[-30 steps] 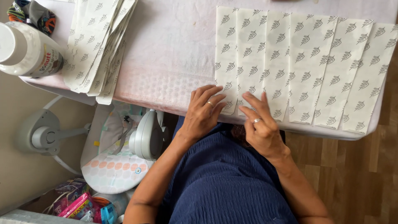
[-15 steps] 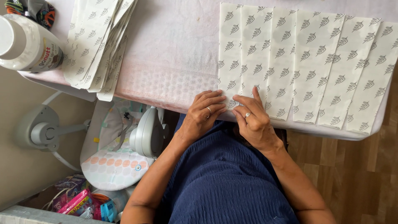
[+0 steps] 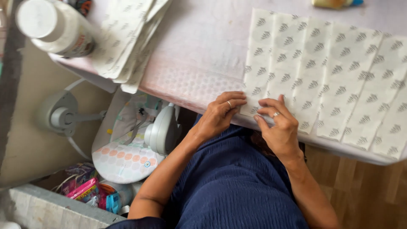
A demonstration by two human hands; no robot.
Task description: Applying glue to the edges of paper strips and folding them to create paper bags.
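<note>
While the view looks straight down, far left there's a white bottle (image 3: 55,27) w/ a white cap at the table's corner. Just right of it, a loose stack of patterned sheets (image 3: 127,40) hangs partly over the table (image 3: 203,46) edge. Below that, on the floor, a pale baby bouncer seat (image 3: 131,144) w/ coloured dots, and bright packets (image 3: 87,191) near the bottom left. Moving to centre: left hand (image 3: 220,112), ring on, fingers curled, tips pressing the near left corner of the paper row (image 3: 322,76). Can't tell if it's pinching the edge or just pressing. Just beside it, right hand (image 3: 280,127), ring too, fingers bent, tips down on the same near edge, nothing gripped that I can see. Paper row is overlapping white strips w/ grey leaf prints, lying flat, running out to the table's right side. Top right, a yellowish object (image 3: 335,3), cut off by the frame.
</note>
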